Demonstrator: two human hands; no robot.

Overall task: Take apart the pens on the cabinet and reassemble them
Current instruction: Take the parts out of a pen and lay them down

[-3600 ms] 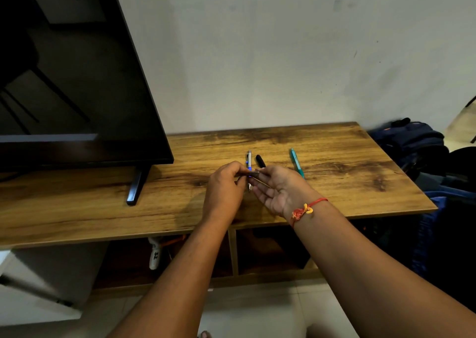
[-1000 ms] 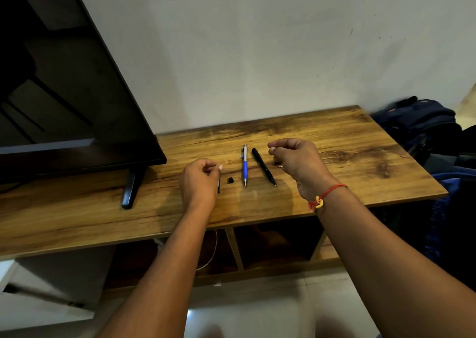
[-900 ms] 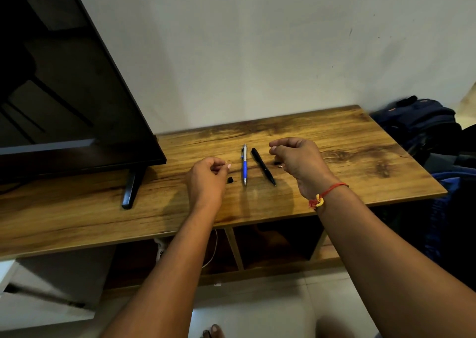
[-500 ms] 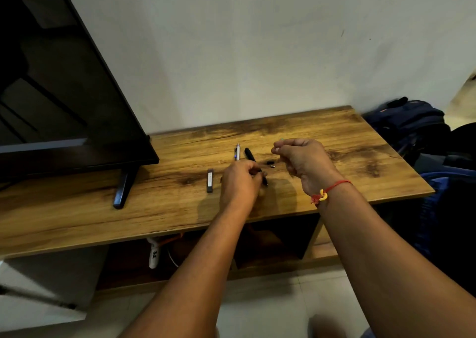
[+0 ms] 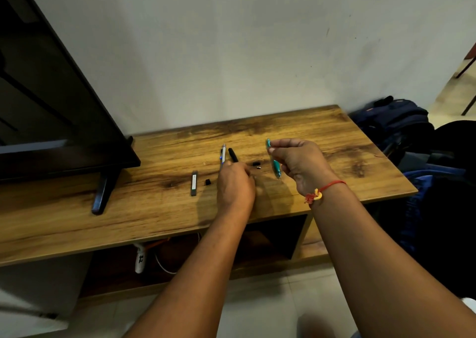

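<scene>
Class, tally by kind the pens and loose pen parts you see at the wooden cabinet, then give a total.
Pens: 3 (teal pen, blue-and-white pen, black pen)
Dark oblong pen piece: 1
Small dark bits: 3
Total: 7

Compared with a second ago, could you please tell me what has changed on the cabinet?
The left grip let go of the dark barrel piece, now lying on the cabinet, and moved right onto the lower ends of the blue-and-white pen and black pen. The right grip now pinches the teal pen near its top. The small black piece and both pens stayed put.
</scene>
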